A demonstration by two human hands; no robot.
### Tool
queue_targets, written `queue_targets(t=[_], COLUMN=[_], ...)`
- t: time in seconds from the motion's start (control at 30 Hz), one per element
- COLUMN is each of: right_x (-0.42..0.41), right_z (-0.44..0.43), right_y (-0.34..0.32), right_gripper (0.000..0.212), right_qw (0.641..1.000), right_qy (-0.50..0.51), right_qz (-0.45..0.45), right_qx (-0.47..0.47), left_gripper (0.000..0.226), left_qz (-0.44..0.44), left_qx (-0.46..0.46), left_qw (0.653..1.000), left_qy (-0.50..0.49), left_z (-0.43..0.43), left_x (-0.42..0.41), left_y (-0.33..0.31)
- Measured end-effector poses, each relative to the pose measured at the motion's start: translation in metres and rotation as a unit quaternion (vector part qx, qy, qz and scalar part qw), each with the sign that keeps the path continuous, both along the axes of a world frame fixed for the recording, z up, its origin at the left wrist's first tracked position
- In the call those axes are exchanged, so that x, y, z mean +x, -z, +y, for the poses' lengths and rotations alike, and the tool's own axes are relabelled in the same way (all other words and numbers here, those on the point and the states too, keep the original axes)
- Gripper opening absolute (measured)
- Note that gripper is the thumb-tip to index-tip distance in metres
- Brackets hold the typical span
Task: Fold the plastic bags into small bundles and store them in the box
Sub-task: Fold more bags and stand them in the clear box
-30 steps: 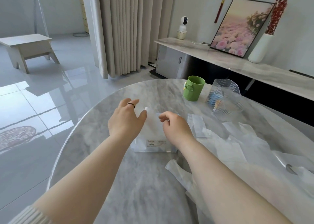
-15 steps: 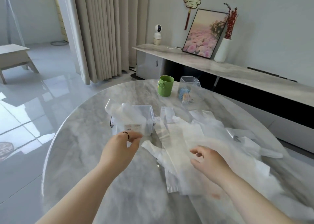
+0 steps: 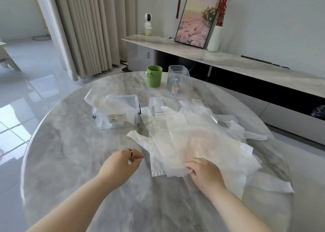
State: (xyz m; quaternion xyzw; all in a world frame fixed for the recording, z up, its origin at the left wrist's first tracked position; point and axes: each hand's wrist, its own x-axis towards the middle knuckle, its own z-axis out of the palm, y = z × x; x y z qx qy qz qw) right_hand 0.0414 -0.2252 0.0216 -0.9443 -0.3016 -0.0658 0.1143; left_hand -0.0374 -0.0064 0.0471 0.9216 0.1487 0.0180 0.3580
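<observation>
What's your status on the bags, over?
Left hand free above table. Right hand grips top bag at near edge. Box open, plastic poking out. Nothing blocks the box.

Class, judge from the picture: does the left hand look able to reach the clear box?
Probably yes. The left hand holds nothing, and bare tabletop lies between it and the box; the loose bags lie mostly to the right.

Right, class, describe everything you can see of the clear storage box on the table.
The clear storage box is a rectangular tub of transparent plastic, lidless, with dark clips at both ends and a pale label on its near wall. It stands upright on the marble table, left of the loose bags. Whitish bag plastic sits inside and sticks out over its far left rim. Neither the left hand nor the right hand touches it.
</observation>
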Motion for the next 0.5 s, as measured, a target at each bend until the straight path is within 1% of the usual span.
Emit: queue_targets(t=[0.07,0.13,0.17,0.23,0.27,0.33,0.37,0.4,0.43,0.47,0.5], right_x=[-0.001,-0.002,-0.001,-0.004,-0.006,-0.014,-0.018,-0.024,-0.03,-0.036,-0.041], right_z=[0.002,0.004,0.006,0.01,0.013,0.019,0.022,0.025,0.029,0.032,0.034], right_y=[0.0,-0.003,-0.002,0.0,0.0,-0.003,-0.004,-0.005,-0.005,-0.005,-0.004], right_gripper=[0.018,0.018,0.018,0.018,0.022,0.024,0.025,0.026,0.028,0.028,0.029], right_qw=[1.0,1.0,1.0,0.999,0.998,0.995,0.992,0.989,0.986,0.985,0.985], right_qy=[0.0,-0.014,-0.025,-0.046,-0.054,-0.082,-0.101,-0.12,-0.136,-0.149,-0.155], right_qz=[0.001,0.0,-0.006,-0.009,-0.008,-0.019,-0.028,-0.038,-0.04,-0.037,-0.022], right_qx=[0.004,0.012,0.014,0.015,0.026,0.056,0.069,0.083,0.085,0.08,0.067], left_gripper=[0.023,0.028,0.033,0.046,0.053,0.071,0.077,0.072,0.051,0.027,0.044], left_qz=[-0.004,-0.029,-0.042,-0.038,-0.051,-0.091,-0.098,-0.121,-0.139,-0.122,-0.097], left_qx=[0.016,0.041,0.058,0.096,0.131,0.228,0.269,0.269,0.254,0.228,0.206], left_qw=[1.0,0.998,0.996,0.99,0.984,0.959,0.944,0.938,0.936,0.937,0.94], left_qy=[0.017,0.046,0.061,0.092,0.107,0.141,0.163,0.183,0.2,0.233,0.252], left_z=[-0.003,-0.008,-0.009,-0.015,-0.017,-0.017,-0.018,-0.02,-0.021,-0.019,-0.018], left_x=[0.0,-0.001,0.001,-0.001,-0.003,-0.003,-0.002,-0.002,-0.002,-0.003,-0.004], left_y=[0.001,0.0,0.003,0.004,0.006,0.011,0.013,0.016,0.018,0.018,0.019])
